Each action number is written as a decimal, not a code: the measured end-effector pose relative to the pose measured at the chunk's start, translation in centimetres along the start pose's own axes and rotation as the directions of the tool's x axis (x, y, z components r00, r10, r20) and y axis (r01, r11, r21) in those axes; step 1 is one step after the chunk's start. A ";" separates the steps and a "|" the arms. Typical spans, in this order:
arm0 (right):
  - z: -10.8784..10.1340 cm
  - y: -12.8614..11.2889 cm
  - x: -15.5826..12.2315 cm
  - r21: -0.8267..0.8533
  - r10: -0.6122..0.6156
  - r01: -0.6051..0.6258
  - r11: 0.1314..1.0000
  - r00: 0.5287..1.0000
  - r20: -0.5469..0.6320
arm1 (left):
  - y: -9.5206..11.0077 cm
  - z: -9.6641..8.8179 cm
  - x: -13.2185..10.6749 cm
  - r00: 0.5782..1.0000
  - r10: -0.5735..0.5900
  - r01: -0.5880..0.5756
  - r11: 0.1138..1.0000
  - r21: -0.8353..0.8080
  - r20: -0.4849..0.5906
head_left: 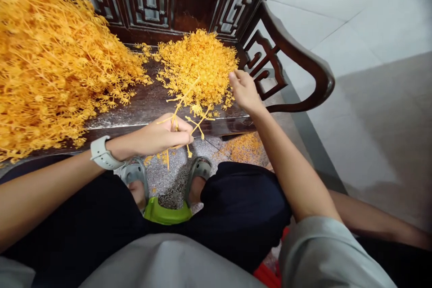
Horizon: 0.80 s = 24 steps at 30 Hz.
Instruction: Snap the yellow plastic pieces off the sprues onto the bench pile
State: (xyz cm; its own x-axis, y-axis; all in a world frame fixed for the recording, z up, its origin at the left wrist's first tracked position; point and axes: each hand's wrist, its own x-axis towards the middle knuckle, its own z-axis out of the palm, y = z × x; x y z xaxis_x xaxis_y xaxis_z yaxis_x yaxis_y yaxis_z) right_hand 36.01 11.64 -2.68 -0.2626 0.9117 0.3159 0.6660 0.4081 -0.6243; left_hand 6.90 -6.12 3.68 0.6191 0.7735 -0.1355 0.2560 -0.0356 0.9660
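My left hand [168,135], with a pale watch on its wrist, is closed around yellow plastic branched stems [182,98] that stick out above and below the fingers. It hangs just in front of the bench's front edge. My right hand [245,91] is at the right side of a small heap of yellow plastic flower pieces [199,63]. Its thumb and fingers are pressed together; whatever they may hold is hidden. To the left rises a much larger heap of yellow branched plastic flower stems [57,67].
Both heaps lie on a dark carved wooden bench [135,112] with a curved armrest [303,58] at the right. Yellow scraps [245,147] litter the speckled floor below. A green plastic edge [167,213] shows between my legs. Another person's limb [374,218] is at the lower right.
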 end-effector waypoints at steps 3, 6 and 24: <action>0.1 -0.7 -0.4 -0.136 -0.005 0.003 0.991 1.000 -0.017 | 0.2 -0.2 0.4 1.000 0.014 -0.014 0.999 0.033 0.011; 0.2 -1.7 -0.6 -0.121 0.051 -0.063 0.991 0.994 -0.096 | 0.6 -0.3 0.8 1.000 0.025 -0.025 0.998 0.060 0.005; 2.9 -9.4 -2.0 0.680 -0.027 -0.179 0.711 0.959 0.281 | -1.3 1.2 2.6 0.975 -0.181 0.103 0.879 -0.465 -0.127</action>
State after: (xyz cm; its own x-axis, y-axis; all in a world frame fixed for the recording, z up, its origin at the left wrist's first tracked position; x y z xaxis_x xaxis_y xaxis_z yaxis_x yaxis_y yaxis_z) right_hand 28.28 6.10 0.46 -0.4664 0.8765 0.1194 0.0458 0.1587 -0.9863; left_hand 9.03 -4.81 1.84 0.4633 0.8410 -0.2795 -0.0561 0.3426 0.9378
